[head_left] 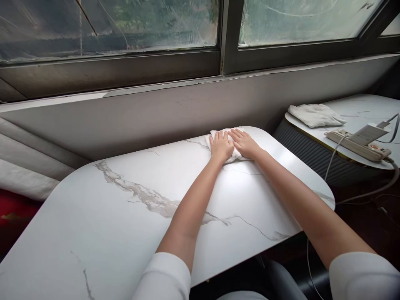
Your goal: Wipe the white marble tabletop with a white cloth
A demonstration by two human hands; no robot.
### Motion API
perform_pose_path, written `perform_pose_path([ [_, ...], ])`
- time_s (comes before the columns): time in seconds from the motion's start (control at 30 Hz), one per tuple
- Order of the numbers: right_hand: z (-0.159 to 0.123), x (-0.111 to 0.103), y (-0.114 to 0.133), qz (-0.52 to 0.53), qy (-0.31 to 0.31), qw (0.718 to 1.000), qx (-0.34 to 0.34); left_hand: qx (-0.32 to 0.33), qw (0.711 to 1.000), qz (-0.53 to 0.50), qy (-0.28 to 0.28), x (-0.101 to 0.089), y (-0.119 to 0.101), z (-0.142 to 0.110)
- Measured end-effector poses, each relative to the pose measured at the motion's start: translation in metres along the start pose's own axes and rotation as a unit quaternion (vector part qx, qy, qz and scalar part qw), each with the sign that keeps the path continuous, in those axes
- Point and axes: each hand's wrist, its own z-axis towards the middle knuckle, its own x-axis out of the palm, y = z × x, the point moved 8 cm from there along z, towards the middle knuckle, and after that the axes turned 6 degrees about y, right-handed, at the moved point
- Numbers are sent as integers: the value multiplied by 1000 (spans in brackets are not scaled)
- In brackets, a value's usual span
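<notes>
Surface: one white marble-pattern table (125,216), grey veining, rounded corners, set against a grey wall ledge (187,108) below two window panes (125,25). At 3 o'clock, just beside it, one second table (359,108) with the same top and a ribbed dark side.

Count: two cloths, two hands, one power strip, one charger.

Cloth (233,155): white, at the far edge of the main table, about 1 o'clock, near the wall. Left hand (221,146) and right hand (245,142) lie flat on it, side by side and touching, fingers straight and pressed close together.

Second table: folded white cloth (315,114), power strip (356,146), charger (368,133) plugged in.
</notes>
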Motion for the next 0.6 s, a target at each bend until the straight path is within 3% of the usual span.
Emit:
perform_pose_path([
  [0.13, -24, -2, -1, 8, 1, 1000, 3, 15, 1000, 2, 8, 4, -13, -14],
  [0.27, -69, -5, -4, 1, 9, 1000, 5, 35, 999, 4, 15, 11, -40, -45],
  [0.6, -248, -19, -1, -31, -33, 999, 12, 173, 980, -37, 88, 36, -137, -167],
])
